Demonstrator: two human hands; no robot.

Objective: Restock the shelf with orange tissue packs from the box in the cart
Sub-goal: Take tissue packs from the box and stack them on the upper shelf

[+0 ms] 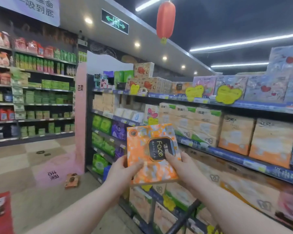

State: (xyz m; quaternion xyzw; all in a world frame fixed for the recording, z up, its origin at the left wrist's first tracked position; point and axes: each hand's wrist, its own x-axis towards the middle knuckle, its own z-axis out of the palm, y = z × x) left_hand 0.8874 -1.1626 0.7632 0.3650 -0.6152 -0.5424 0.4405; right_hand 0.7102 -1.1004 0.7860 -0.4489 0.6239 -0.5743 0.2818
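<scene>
I hold up an orange patterned tissue pack (149, 149) with a black "Face" label, in front of the shelf (243, 159) on my right. My left hand (123, 173) grips its lower left corner, thumb on the front. My right hand (179, 166) grips its lower right edge, with the thumb pressing on the label. The pack is tilted a little and faces me. The box and most of the cart are out of view; only a dark cart bar (184, 218) shows below my right forearm.
The right-hand shelves hold stacked tissue bundles (235, 134) with yellow price tags (228, 93). A second orange pack (72, 180) lies on the floor near the shelf end. Another shelving unit (32, 92) stands at the left across an aisle of bare floor.
</scene>
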